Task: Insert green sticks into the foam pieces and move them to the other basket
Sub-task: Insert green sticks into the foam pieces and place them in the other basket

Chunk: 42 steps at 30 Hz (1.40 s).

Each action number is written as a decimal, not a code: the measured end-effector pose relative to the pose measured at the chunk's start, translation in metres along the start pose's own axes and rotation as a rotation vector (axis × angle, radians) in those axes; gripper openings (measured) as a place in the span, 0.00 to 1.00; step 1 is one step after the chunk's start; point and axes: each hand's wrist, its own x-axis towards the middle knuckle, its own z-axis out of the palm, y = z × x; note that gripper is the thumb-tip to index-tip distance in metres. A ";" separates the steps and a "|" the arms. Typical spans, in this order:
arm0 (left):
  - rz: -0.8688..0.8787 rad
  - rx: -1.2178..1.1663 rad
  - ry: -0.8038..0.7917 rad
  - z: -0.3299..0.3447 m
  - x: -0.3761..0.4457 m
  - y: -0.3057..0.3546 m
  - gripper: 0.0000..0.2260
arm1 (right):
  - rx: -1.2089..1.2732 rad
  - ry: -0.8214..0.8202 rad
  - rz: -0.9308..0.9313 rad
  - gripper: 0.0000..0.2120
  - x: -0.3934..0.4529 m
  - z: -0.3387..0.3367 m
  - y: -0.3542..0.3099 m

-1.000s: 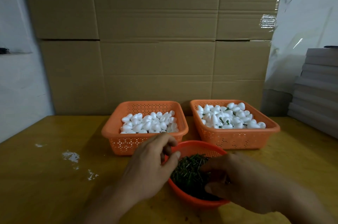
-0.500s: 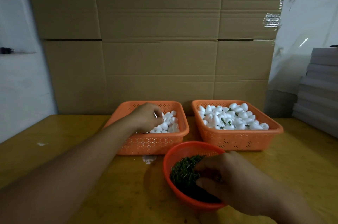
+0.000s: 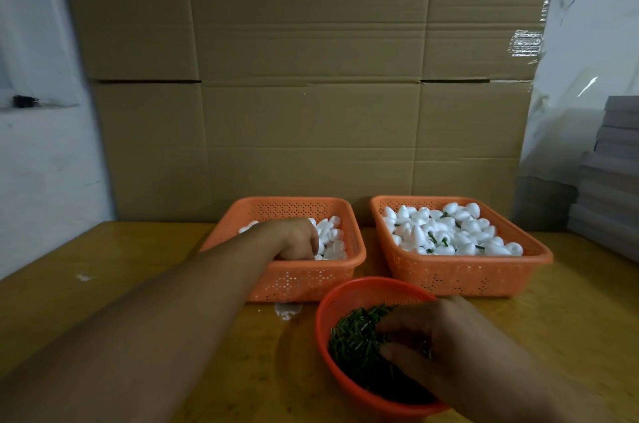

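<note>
Two orange rectangular baskets stand side by side on the wooden table. The left basket (image 3: 304, 279) holds plain white foam pieces (image 3: 333, 237). My left hand (image 3: 297, 237) reaches into it, fingers curled down among the pieces; what they hold is hidden. The right basket (image 3: 460, 275) holds foam pieces with green sticks in them (image 3: 446, 232). In front, a round red bowl (image 3: 349, 293) is full of green sticks (image 3: 356, 336). My right hand (image 3: 439, 346) lies in the bowl on the sticks, fingers bent; its fingertips are hidden.
A wall of cardboard boxes (image 3: 307, 76) rises right behind the baskets. Grey stacked boards (image 3: 612, 180) sit at the right edge. White foam crumbs (image 3: 287, 310) lie on the table (image 3: 103, 284) by the left basket.
My left hand went from beside the bowl out into the left basket and has sunk among the foam pieces. My right hand stayed in the stick bowl.
</note>
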 end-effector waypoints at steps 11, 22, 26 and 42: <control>-0.121 0.094 0.000 0.006 0.009 -0.008 0.24 | 0.006 -0.014 0.014 0.25 0.002 0.002 0.001; -0.134 0.139 0.034 0.014 0.013 -0.012 0.22 | -0.001 -0.013 0.021 0.24 0.002 0.004 0.003; -0.051 0.020 0.053 0.011 0.014 -0.018 0.18 | -0.009 -0.013 0.014 0.23 0.001 0.004 0.005; 0.482 -0.763 0.597 0.027 -0.074 0.010 0.07 | -0.008 -0.059 -0.004 0.14 0.001 0.003 -0.001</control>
